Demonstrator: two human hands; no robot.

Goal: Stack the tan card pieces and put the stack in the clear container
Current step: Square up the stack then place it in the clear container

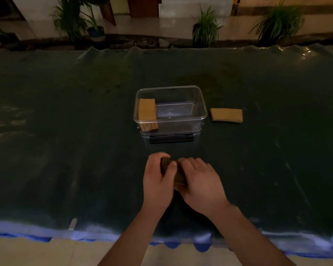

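I see both hands meeting over the dark cover (pixel 65 150) on the table, close to its near edge. The left hand (pixel 158 179) and the right hand (pixel 202 181) together hold a small stack (pixel 174 170) of tan cards between them. The stack sits tilted, its far end up by the left thumb and its near end down toward the right palm. The left hand wraps it from the left, thumb laid across the top face, so that hand is closed on the stack. The right hand covers it from the right, fingers curled over the upper edge, also closed on it. Only a narrow strip of card shows between the two hands; I cannot tell how many pieces are in it, and the light there is dim.

Beyond the hands, well apart from them, stands the container (pixel 200 104), lid off, with a dark latch on its near side. Inside, against its left wall, lies another stack of cards (pixel 146 111), flat on the floor of the box. The rest of the box floor is bare.

Just to the right of the container, on the cover and not touching it, lies a third stack (pixel 226 115), long side running left to right.

Potted plants (pixel 206 27) stand on the floor beyond the table.
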